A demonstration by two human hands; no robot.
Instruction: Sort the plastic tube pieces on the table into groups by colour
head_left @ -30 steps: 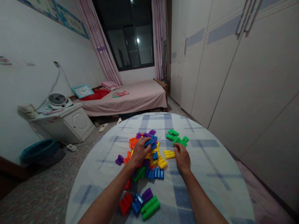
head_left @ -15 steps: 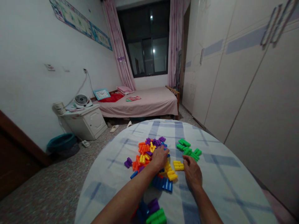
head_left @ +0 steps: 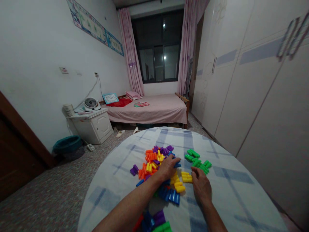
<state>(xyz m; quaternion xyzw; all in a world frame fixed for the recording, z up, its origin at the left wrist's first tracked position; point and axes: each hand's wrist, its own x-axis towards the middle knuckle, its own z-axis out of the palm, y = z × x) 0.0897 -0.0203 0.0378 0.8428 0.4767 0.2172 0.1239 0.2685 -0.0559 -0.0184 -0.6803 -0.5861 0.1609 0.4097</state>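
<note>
On the round, blue-and-white cloth-topped desk (head_left: 236,196), left hand (head_left: 169,166) and right hand (head_left: 201,184), grips unclear, may bump colourful plastic tube-blocks (head_left: 149,167) away.

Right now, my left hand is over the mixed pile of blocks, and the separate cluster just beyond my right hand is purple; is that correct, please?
Not quite: the head view shows that the cluster just beyond your right hand is green, not purple. Your left hand is over the mixed pile.
</note>
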